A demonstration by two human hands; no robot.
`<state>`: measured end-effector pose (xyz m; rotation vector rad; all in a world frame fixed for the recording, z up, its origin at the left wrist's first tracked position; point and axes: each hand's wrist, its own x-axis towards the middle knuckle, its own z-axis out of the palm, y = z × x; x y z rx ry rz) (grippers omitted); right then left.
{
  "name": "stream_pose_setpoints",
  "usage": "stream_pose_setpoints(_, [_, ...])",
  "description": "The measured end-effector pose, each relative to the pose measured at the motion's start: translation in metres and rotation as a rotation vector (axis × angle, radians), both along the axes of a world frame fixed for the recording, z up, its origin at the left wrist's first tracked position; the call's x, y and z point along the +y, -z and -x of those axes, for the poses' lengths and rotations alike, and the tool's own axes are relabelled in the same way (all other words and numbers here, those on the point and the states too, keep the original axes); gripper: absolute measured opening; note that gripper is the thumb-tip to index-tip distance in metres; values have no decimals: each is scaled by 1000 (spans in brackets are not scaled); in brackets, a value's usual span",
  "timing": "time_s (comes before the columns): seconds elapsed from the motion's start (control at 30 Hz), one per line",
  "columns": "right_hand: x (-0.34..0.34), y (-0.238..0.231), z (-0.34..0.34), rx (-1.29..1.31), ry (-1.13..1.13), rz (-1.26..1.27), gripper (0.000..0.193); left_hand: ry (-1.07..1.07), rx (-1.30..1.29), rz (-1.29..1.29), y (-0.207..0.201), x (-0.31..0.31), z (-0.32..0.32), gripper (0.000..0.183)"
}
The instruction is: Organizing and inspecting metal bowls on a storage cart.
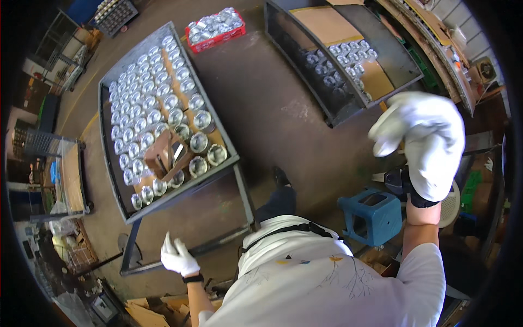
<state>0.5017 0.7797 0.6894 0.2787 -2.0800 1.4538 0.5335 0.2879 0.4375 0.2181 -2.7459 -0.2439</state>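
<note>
Shiny round metal pcs (198, 143) stand in rows on brown sheeting atop the grey-rimmed table (188, 188), ahead & to the person's L. Brown box (159, 154) sits tilted among them nr the table's near end, w/ slim items inside, type unclear.

L grip (178, 257), white-gloved, is released, nothing in it, fingers loosely bent; it's nr the table's lower frame, contact can't be told. R grip (422, 139), also white-gloved, is raised on the R, fingers curled & blurred; can't tell if it's clenched or grasping anything.

Farther out: red crate (218, 41) of similar pcs on the floor past the table; dark-walled bin (297, 32) ahead-R w/ more pcs; blue stool (385, 224) below R grip.
</note>
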Motion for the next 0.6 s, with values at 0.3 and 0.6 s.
stream_pose_setpoints(0.3, [110,-55,118,373,-306,-299,82,-182,-231,-72,-5,-2,6,30])
stream_pose_setpoints(0.6, [60,-57,218,119,-365,72,19,-454,291,-479,-181,121,93,30])
